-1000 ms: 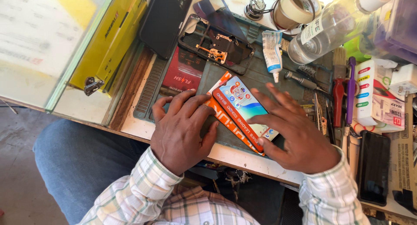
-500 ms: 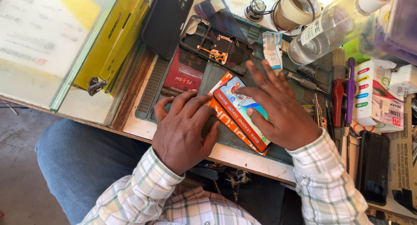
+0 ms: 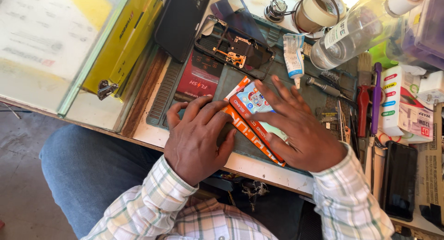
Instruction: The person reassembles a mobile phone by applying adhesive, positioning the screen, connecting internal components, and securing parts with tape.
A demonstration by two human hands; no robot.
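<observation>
pale green-and-white plaid shirt sleeves [image 3: 152, 198], buttoned cuffs, and blue jeans [image 3: 88, 175].

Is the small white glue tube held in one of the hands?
No: the glue tube lies alone on the mat, apart from both hands on the orange packet.

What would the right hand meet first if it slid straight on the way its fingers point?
Likely the small white glue tube lying just beyond the right hand; height is unclear.
</observation>
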